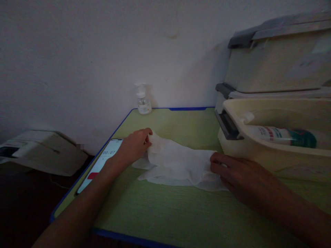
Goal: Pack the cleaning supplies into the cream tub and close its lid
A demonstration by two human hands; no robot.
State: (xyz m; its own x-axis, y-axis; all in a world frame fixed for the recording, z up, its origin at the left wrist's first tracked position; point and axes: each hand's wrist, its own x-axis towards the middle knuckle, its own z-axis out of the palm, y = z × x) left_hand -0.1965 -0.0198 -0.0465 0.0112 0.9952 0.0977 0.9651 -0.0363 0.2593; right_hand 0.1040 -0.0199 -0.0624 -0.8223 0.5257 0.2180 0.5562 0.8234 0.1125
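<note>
A thin white cloth (178,162), sheer and loosely folded, stretches between my two hands over the green table. My left hand (137,143) pinches its upper left corner, a little raised. At the right end, my right hand (230,170) grips the cloth's edge with thumb and fingers closed. The lower part of the cloth spreads in wrinkled layers on the tabletop. Beneath my left forearm lies a phone (90,176) with a timer on its lit screen; the arm covers part of it.
A clear pump bottle (144,105) stands at the table's back left. On the right, an open cream bin (258,155) holds a white and green bottle (289,136), beside stacked lidded boxes (274,69). The green table (165,213) has a blue edge. A white box-shaped object (59,151) sits beyond its left side.
</note>
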